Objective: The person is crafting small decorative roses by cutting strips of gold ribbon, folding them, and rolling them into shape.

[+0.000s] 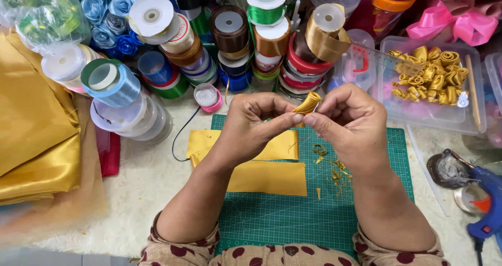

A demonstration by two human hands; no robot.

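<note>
Rolling the gold ribbon bud (307, 103), pinched between left hand (254, 120) and right hand (349, 120), calls for tight, even turns above the green mat (293, 219).

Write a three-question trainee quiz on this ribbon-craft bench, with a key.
1. True or false: both hands pinch the small rolled gold satin ribbon piece.
2. What lies on the green gridded cutting mat under the left hand?
3. Which side of the mat is the blue plastic glue gun on: A left, B right?

Key:
1. True; the right hand pinches it too.
2. Flat yellow satin fabric pieces.
3. B.
</note>
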